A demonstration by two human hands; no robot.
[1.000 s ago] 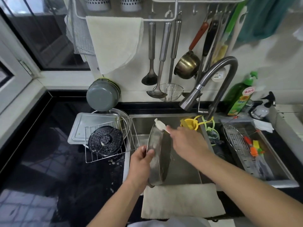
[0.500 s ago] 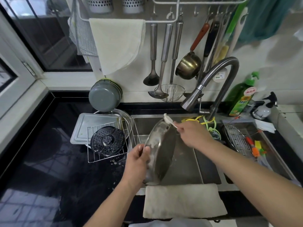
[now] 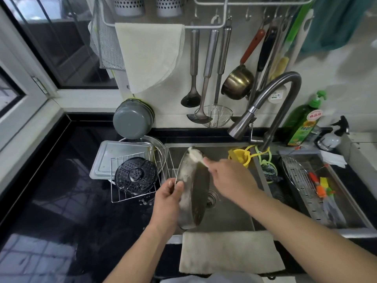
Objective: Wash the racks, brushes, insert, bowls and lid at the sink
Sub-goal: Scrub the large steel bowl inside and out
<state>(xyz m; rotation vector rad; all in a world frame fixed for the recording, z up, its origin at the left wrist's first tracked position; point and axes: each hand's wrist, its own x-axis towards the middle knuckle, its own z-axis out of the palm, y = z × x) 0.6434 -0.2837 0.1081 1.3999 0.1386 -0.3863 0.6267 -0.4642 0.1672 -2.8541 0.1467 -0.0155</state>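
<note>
Left hand (image 3: pixel 167 198): gripping the steel bowl's (image 3: pixel 196 193) rim, tilting it over the sink (image 3: pixel 228 217).
Right hand (image 3: pixel 228 174): pinching a white brush (image 3: pixel 195 155), pressing it against the soapy rim.

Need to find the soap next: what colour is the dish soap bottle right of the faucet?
Green, with a green pump and a yellow-green label: dish soap bottle, clearest in the head view.

A round stainless-steel bowl (image 3: pixel 192 190) is standing on edge over the sink basin (image 3: pixel 228 217), tilted with its soapy inside facing right, while a white brush (image 3: pixel 195 156) is pressing against its upper rim. On the worktop to the left, a black perforated round insert (image 3: pixel 135 175) is lying on a wire rack (image 3: pixel 122 198) that is leaning over a grey rectangular tray (image 3: pixel 114 154). In the right-hand compartment, another wire rack (image 3: pixel 295 176) is lying beside orange, yellow and green brushes (image 3: pixel 322 187).
</note>
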